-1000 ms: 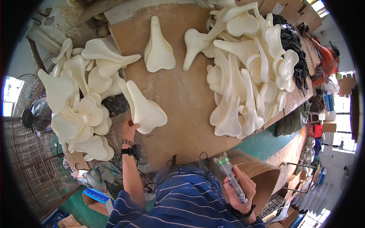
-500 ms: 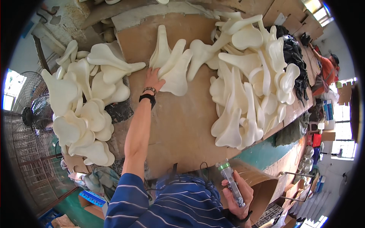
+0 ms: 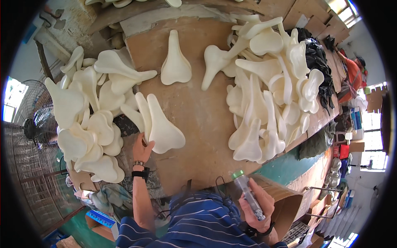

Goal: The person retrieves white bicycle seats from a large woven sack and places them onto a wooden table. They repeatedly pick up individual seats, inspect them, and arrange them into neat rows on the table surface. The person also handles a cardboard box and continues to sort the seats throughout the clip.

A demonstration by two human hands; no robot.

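Observation:
Cream foam bicycle saddle pads (image 3: pixel 165 131), a few fanned together, are gripped at their left edge by my left hand (image 3: pixel 142 150), over the left part of the board. Its fingers go underneath and are partly hidden. A single saddle pad (image 3: pixel 176 62) lies farther off, narrow end away from me. My right hand (image 3: pixel 261 201), close to my body at the lower right, is wrapped round a clear tube with a green cap (image 3: pixel 248 192). What the tube is I cannot tell.
Heaped saddle pads lie on the left (image 3: pixel 66 103) and right (image 3: pixel 252 138) of the brown board (image 3: pixel 202 140). Black plastic bags (image 3: pixel 320 62) edge the right heap. A caged fan (image 3: pixel 31 124) stands at far left, an open carton (image 3: pixel 285 206) at lower right. Another person (image 3: pixel 355 76) works at far right.
My left hand has drawn back toward me and leftward with a few saddle pads, leaving one behind on the board. My right hand has shifted slightly, still holding the tube.

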